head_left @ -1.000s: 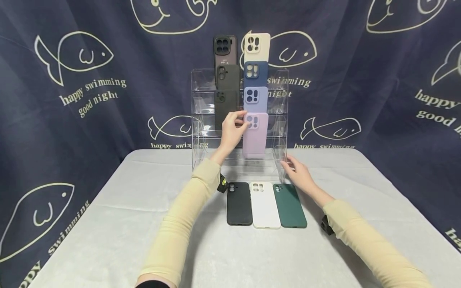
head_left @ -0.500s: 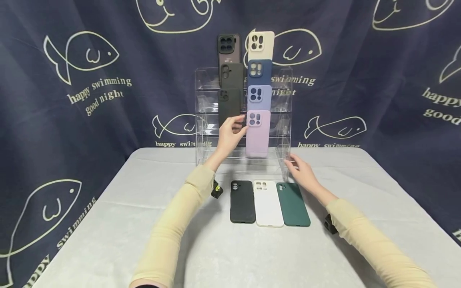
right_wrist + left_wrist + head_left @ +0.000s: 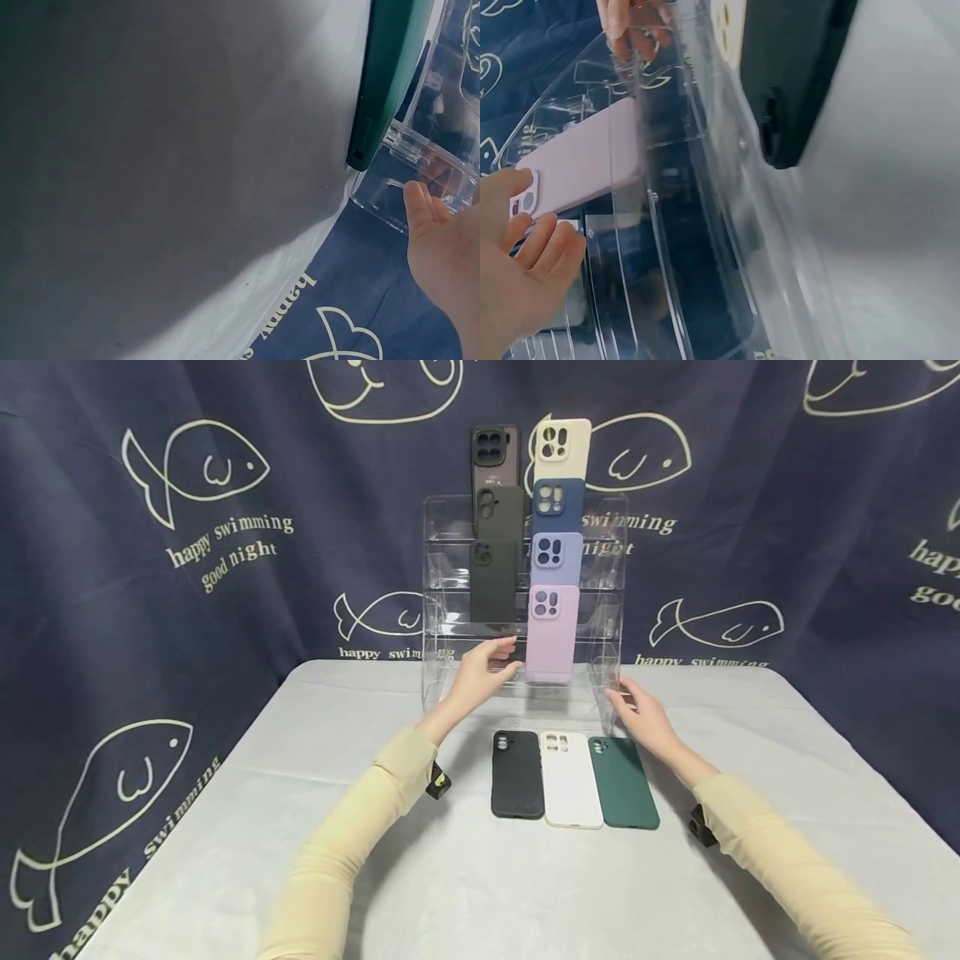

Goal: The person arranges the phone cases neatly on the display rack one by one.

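Note:
A lilac phone case (image 3: pixel 551 639) stands upright low on the clear acrylic display stand (image 3: pixel 523 714), in the right-hand column. My left hand (image 3: pixel 482 675) is just left of its lower part, thumb and fingers spread with nothing between them. In the left wrist view, the left hand (image 3: pixel 536 255) overlaps the camera-cutout end of the lilac case (image 3: pixel 592 154). My right hand (image 3: pixel 645 714) holds the stand's right side edge. The right wrist view has the right thumb (image 3: pixel 416 202) on the near side of the clear panel, fingertips showing through it.
Above the lilac case stand periwinkle (image 3: pixel 567 560), navy (image 3: pixel 567 514) and cream (image 3: pixel 573 456) cases. Several dark cases (image 3: pixel 492 585) fill the left column. Black (image 3: pixel 517 777), white (image 3: pixel 573 781) and green (image 3: pixel 626 785) cases lie flat before the stand on the white-covered table (image 3: pixel 480 885).
My left hand has come away from the lilac case's upper left edge and moved down beside its lower part. The head view has shifted slightly. The right hand stays at the stand's side.

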Tool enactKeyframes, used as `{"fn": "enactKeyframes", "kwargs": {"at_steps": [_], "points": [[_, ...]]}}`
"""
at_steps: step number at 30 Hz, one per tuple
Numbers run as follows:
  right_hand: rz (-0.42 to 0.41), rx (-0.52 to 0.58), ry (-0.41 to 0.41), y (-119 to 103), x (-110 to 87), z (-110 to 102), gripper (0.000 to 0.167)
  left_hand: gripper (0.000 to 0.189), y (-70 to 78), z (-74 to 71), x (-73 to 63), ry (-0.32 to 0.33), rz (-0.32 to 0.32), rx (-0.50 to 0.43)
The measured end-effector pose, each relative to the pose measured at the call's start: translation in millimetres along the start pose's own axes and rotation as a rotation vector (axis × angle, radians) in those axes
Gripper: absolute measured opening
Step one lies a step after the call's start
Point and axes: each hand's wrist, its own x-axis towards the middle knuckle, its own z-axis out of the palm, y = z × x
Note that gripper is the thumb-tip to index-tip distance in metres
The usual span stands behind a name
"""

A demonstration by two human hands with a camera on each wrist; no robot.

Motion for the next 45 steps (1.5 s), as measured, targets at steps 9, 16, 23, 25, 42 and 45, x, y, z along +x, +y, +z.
{"fn": "enactKeyframes", "kwargs": {"at_steps": [9, 16, 23, 25, 42, 45], "points": [[-0.004, -0.024, 0.001, -3.7, -0.4, -2.6, 0.056, 0.042, -8.4, -6.5, -22.2, -0.07, -0.018, 0.005], [0.002, -0.025, -0.008, -4.7, -0.9, -1.4, 0.056, 0.035, -21.8, -14.0, -35.9, -0.139, 0.006, -0.018], [0.009, -0.027, -0.005, -1.8, -0.8, -2.5, 0.057, 0.034, -25.9, -16.4, -50.8, -0.283, 0.028, 0.101], [0.007, -0.029, -0.002, -2.0, -0.8, -2.5, 0.057, 0.035, -27.6, -16.4, -54.8, -0.323, 0.025, 0.137], [-0.005, -0.019, 0.014, -1.5, -3.7, -0.7, 0.056, 0.028, -37.7, -9.7, -72.6, -0.463, 0.126, 0.411], [-0.003, -0.023, 0.012, -2.4, -1.4, -0.8, 0.055, 0.031, -40.6, -7.3, -74.4, -0.519, 0.095, 0.424]]}}
